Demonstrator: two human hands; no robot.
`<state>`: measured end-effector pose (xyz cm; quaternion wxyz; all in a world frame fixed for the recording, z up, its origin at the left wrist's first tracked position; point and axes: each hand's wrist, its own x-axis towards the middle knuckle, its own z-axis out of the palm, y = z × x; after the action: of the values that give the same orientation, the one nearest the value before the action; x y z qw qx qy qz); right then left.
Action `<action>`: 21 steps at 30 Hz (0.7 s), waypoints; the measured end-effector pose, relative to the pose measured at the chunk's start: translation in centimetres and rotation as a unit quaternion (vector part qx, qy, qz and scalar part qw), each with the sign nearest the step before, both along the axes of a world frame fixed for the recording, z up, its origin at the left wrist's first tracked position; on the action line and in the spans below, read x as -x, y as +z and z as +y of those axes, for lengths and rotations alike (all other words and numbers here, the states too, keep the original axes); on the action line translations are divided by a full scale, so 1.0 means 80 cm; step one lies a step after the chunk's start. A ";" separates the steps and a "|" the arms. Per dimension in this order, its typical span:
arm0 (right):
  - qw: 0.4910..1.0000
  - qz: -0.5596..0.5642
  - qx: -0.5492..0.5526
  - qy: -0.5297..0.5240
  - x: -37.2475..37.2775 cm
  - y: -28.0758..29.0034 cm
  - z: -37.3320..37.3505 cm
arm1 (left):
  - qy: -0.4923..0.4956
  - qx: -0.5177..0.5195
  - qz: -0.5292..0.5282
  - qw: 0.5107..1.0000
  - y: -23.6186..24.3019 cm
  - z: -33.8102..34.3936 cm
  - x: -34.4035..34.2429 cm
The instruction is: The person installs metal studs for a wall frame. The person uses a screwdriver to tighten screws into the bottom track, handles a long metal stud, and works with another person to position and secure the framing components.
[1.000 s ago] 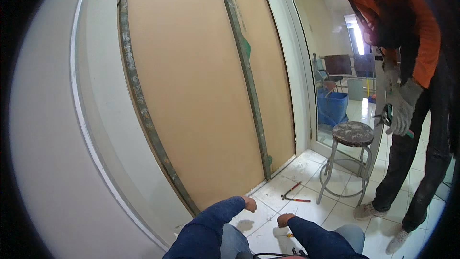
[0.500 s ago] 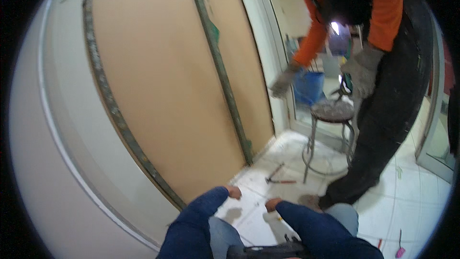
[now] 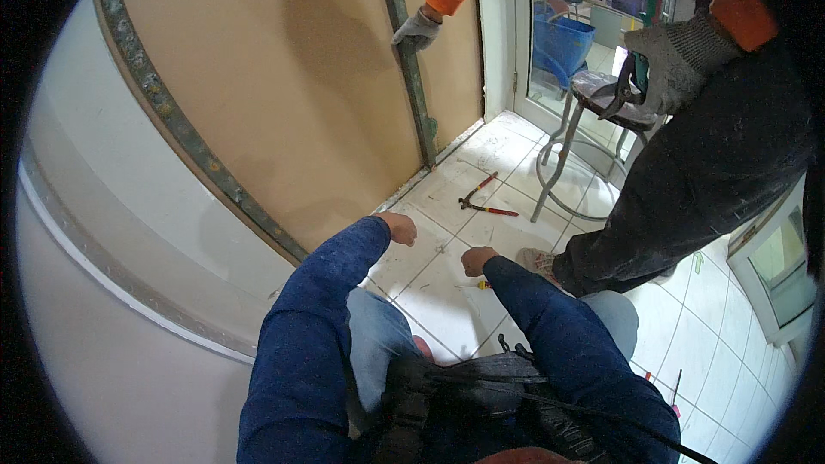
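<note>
My left hand (image 3: 400, 228) is held low in front of me near the base of the beige panel, its fingers curled, with nothing visible in it. Over the floor tiles, my right hand (image 3: 475, 261) is closed like a fist, and I see nothing in it either. The two hands are apart from each other. Just below the right hand a small yellow-handled tool (image 3: 484, 284) with a thin shaft lies on the floor. Beyond my hands lie pincers (image 3: 490, 209) with red handles, spread wide.
A co-worker's gloved left hand (image 3: 418, 30) grips a greenish metal strip (image 3: 400, 60) on the beige panel (image 3: 318, 103). Their gloved right hand (image 3: 675, 60) holds a dark-jawed, green-handled tool. A round stool (image 3: 606, 90) stands at the glass door; a blue bucket (image 3: 563, 47) is behind it.
My view has tilted downward, showing more of my arms and lap. The co-worker's left hand has moved onto the metal strip. My hands keep about the same pose.
</note>
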<state>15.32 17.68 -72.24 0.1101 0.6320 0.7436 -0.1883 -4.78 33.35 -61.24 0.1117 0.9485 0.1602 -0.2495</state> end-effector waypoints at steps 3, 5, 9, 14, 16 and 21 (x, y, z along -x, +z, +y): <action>1.000 -0.009 -0.003 0.019 0.013 -0.011 -0.001 | -0.024 0.007 0.006 1.000 -0.008 -0.001 0.010; 1.000 -0.015 0.011 0.021 0.017 -0.008 -0.002 | -0.004 0.015 0.010 1.000 -0.016 0.003 0.010; 0.999 -0.006 0.007 0.032 0.027 0.011 -0.009 | 0.033 0.036 -0.037 0.998 -0.056 0.027 0.025; 1.000 -0.017 0.006 0.022 0.005 0.007 -0.005 | -0.023 -0.004 0.080 0.997 -0.040 0.027 -0.010; 0.999 0.007 0.034 0.012 0.034 0.035 -0.003 | 0.029 -0.004 -0.061 0.998 -0.040 0.028 0.039; 0.999 -0.027 0.035 0.001 0.016 0.026 -0.002 | 0.106 -0.040 0.061 0.992 0.027 -0.014 -0.008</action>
<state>14.05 17.50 -70.17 0.1525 0.6319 0.7338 -0.1975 -4.17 32.21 -59.08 0.0893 0.9129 0.2763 -0.2869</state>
